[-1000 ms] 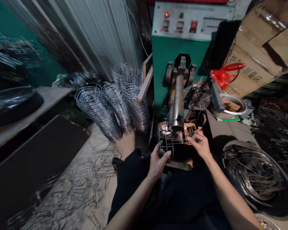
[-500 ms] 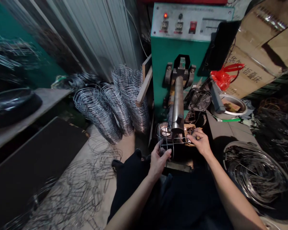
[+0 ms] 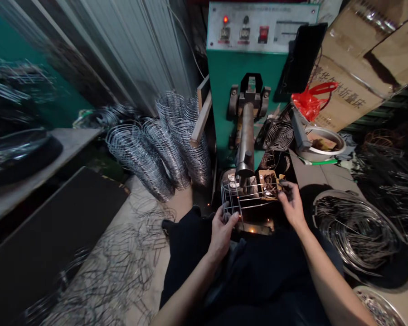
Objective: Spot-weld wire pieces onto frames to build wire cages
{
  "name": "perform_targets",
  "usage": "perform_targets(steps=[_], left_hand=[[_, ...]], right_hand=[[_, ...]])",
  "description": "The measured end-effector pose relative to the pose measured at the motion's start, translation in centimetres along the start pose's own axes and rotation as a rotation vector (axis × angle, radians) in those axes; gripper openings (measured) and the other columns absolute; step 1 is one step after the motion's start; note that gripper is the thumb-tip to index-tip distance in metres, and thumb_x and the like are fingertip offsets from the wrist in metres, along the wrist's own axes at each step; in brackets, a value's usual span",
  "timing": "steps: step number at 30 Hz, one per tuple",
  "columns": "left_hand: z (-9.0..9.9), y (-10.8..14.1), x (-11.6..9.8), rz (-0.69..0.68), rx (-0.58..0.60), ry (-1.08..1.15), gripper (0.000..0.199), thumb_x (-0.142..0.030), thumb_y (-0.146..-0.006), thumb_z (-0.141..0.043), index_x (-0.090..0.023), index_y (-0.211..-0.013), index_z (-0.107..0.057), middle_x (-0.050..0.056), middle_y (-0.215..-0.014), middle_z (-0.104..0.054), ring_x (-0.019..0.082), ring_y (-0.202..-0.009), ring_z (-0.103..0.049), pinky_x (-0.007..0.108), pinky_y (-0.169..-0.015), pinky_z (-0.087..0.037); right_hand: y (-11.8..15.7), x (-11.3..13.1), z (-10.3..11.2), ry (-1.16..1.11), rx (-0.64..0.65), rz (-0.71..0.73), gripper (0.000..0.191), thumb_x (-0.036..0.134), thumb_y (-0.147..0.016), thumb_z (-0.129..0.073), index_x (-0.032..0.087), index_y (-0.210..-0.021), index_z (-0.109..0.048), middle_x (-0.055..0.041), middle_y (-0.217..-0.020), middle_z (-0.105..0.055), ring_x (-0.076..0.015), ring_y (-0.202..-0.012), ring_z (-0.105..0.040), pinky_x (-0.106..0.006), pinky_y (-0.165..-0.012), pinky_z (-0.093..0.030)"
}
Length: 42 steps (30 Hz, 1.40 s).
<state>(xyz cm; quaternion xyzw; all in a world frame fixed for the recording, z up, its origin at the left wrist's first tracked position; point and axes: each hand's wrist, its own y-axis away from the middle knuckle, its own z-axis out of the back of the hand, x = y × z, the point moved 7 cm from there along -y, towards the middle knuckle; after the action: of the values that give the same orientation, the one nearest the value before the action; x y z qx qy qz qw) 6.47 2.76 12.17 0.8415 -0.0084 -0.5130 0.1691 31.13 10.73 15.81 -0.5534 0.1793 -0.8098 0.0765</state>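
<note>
My left hand is closed on the left end of a wire frame, thumb against its near edge. The frame lies under the round metal arm of a green machine. My right hand has its fingers curled at the right ends of the long wires, beside a small yellow box. Small orange sparks show below the frame. A red light glows on the machine's panel.
Stacks of wire rings stand to the left. Loose bent wires cover the floor at lower left. On the right are a basin of wires, a metal bowl and a cardboard box.
My right hand has moved a little right, and more of the long wires shows. Orange sparks have appeared below the frame. The view has shifted slightly.
</note>
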Motion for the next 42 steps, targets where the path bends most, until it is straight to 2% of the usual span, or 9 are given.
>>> perform_targets(steps=[3, 6, 8, 10, 14, 18, 27, 34, 42], left_hand=[[1.5, 5.2, 1.6, 0.162, 0.067, 0.102, 0.053, -0.047, -0.074, -0.079, -0.019, -0.118, -0.065, 0.003, -0.077, -0.065, 0.014, -0.060, -0.062, 0.027, -0.056, -0.051], [4.5, 9.9, 1.7, 0.325, 0.371, -0.163, 0.040, -0.045, -0.067, -0.084, -0.022, -0.099, -0.076, 0.011, -0.085, -0.073, 0.026, -0.075, -0.070, 0.035, -0.063, -0.055], [7.6, 10.2, 0.7, 0.349, 0.467, -0.509, 0.028, -0.042, -0.068, -0.083, -0.025, -0.090, -0.079, 0.007, -0.080, -0.075, 0.027, -0.070, -0.070, 0.036, -0.060, -0.056], [9.7, 7.0, -1.7, 0.142, 0.322, -0.724, 0.025, -0.046, -0.075, -0.076, -0.024, -0.087, -0.079, 0.006, -0.078, -0.075, 0.026, -0.072, -0.070, 0.034, -0.061, -0.056], [5.6, 0.2, -1.6, -0.152, 0.390, -0.929, 0.047, -0.041, -0.082, -0.070, -0.021, -0.125, -0.068, 0.009, -0.103, -0.076, 0.027, -0.092, -0.071, 0.036, -0.081, -0.057], [1.3, -2.7, 1.1, -0.393, 0.399, -1.168, 0.027, -0.026, -0.088, -0.062, -0.020, -0.113, -0.072, 0.010, -0.105, -0.075, 0.025, -0.095, -0.070, 0.037, -0.090, -0.052], [0.7, -3.2, 1.2, -0.477, 0.341, -1.382, 0.031, -0.025, -0.097, -0.049, -0.019, -0.119, -0.069, 0.013, -0.101, -0.073, 0.024, -0.091, -0.068, 0.034, -0.085, -0.050], [0.3, -4.3, -3.1, -0.551, 0.268, -1.482, 0.029, -0.027, -0.098, -0.046, -0.019, -0.113, -0.070, 0.012, -0.098, -0.072, 0.023, -0.088, -0.067, 0.032, -0.082, -0.049], [-0.5, -3.8, -6.8, -0.608, 0.227, -1.514, 0.027, -0.024, -0.098, -0.043, -0.020, -0.103, -0.069, 0.008, -0.092, -0.070, 0.020, -0.082, -0.065, 0.028, -0.075, -0.046]], right_hand=[[4.5, -2.8, 2.1, 0.027, -0.017, -0.163, 0.050, 0.058, -0.095, -0.049, 0.022, -0.129, -0.051, -0.0131, -0.117, -0.063, -0.0284, -0.103, -0.062, -0.041, -0.090, -0.051], [7.7, -4.0, 2.4, -0.036, 0.125, -0.329, 0.046, 0.060, -0.096, -0.047, 0.022, -0.120, -0.057, -0.0038, -0.077, -0.065, -0.0210, -0.061, -0.062, -0.033, -0.062, -0.052], [8.5, -3.7, 0.8, -0.030, 0.322, -0.368, 0.043, 0.061, -0.096, -0.047, 0.022, -0.107, -0.062, 0.0011, -0.062, -0.058, -0.0168, -0.046, -0.053, -0.029, -0.050, -0.045], [8.4, -3.1, -1.8, 0.018, 0.525, -0.346, 0.045, 0.064, -0.094, -0.048, 0.022, -0.091, -0.066, 0.0015, -0.058, -0.057, -0.0155, -0.045, -0.052, -0.027, -0.049, -0.042], [7.3, -2.3, -6.3, 0.147, 0.627, -0.231, 0.039, 0.061, -0.089, -0.059, 0.024, -0.082, -0.070, -0.0031, -0.067, -0.067, -0.0210, -0.063, -0.063, -0.030, -0.062, -0.049], [8.3, -2.3, -6.2, 0.272, 0.456, -0.136, 0.029, 0.046, -0.094, -0.058, 0.026, -0.111, -0.069, -0.0081, -0.099, -0.073, -0.0269, -0.090, -0.068, -0.036, -0.078, -0.054], [8.8, -3.4, -5.6, 0.388, 0.385, -0.075, 0.031, 0.030, -0.098, -0.047, 0.022, -0.120, -0.069, -0.0124, -0.107, -0.071, -0.0278, -0.096, -0.067, -0.038, -0.087, -0.053], [4.8, -0.6, -7.0, 0.216, 0.450, -0.077, 0.038, 0.038, -0.099, -0.043, 0.018, -0.114, -0.071, -0.0059, -0.074, -0.066, -0.0168, -0.047, -0.057, -0.031, -0.055, -0.049], [1.2, 3.5, -7.7, 0.334, 0.457, 0.175, 0.031, 0.026, -0.099, -0.044, 0.018, -0.107, -0.073, -0.0099, -0.096, -0.073, -0.0238, -0.086, -0.068, -0.033, -0.081, -0.051]])
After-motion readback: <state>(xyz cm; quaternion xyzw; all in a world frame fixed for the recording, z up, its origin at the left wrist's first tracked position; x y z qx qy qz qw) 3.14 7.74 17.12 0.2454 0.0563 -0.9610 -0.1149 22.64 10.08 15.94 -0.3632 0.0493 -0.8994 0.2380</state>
